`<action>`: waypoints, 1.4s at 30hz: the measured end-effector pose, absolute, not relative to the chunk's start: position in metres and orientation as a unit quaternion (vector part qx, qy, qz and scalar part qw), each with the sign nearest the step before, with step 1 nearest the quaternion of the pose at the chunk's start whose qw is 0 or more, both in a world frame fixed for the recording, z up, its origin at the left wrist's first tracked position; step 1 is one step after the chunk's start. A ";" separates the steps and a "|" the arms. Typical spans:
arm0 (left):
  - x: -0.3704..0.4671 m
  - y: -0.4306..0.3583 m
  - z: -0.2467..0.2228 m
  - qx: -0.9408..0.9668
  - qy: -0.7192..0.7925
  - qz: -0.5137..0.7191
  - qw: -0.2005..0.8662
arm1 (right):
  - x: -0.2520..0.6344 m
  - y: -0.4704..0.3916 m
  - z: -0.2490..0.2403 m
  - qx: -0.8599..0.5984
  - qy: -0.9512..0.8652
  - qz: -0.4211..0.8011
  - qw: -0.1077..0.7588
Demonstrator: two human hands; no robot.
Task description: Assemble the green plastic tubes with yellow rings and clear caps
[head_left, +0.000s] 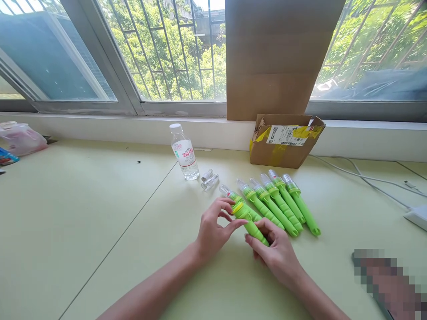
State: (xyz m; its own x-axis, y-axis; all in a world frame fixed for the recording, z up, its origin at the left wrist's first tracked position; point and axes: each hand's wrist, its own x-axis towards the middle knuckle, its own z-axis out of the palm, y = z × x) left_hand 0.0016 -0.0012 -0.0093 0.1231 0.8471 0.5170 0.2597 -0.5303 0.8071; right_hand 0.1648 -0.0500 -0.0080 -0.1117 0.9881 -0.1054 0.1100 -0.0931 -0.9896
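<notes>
A green stick with a yellow ring [252, 228] at its upper end is held between both hands, tilted, with no clear cap on it. My left hand [215, 226] grips the upper end by the yellow ring, thumb and fingers closed round it. Around the lower shaft, the fingers of my right hand [273, 249] are closed. Just behind, partly covered by the held one, lies a green stick with a clear cap [226, 191]. Several more capped green sticks [283, 202] lie side by side to the right. Two clear caps [210, 182] rest on the table, left of the row.
A water bottle [185, 153] stands behind the loose caps. An open cardboard box [283, 142] is against the wall below the window. White cables [367, 178] and a white device [416, 217] are at right, a pixelated object [387, 280] at front right, a plastic bag [23, 138] far left.
</notes>
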 end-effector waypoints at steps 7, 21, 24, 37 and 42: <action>0.001 -0.001 -0.008 0.695 0.402 0.525 0.282 | 0.165 -0.056 -0.017 -0.524 -0.589 0.459 0.410; 0.002 -0.002 -0.009 0.679 0.407 0.539 0.288 | 0.164 -0.052 -0.015 -0.535 -0.563 0.458 0.432; 0.003 -0.002 -0.009 0.677 0.403 0.547 0.282 | 0.164 -0.053 -0.016 -0.536 -0.587 0.426 0.431; 0.003 0.002 -0.006 0.699 0.418 0.518 0.261 | 0.165 -0.054 -0.013 -0.536 -0.613 0.422 0.399; 0.003 0.001 -0.006 0.705 0.431 0.503 0.253 | 0.167 -0.054 -0.013 -0.533 -0.599 0.448 0.394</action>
State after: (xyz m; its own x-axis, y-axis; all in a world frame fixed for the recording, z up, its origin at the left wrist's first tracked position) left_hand 0.0033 0.0015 -0.0063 0.1234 0.8622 0.4912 0.3527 -0.5008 0.7904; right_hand 0.1669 -0.0544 -0.0126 -0.1200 0.9928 -0.0059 0.2856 0.0288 -0.9579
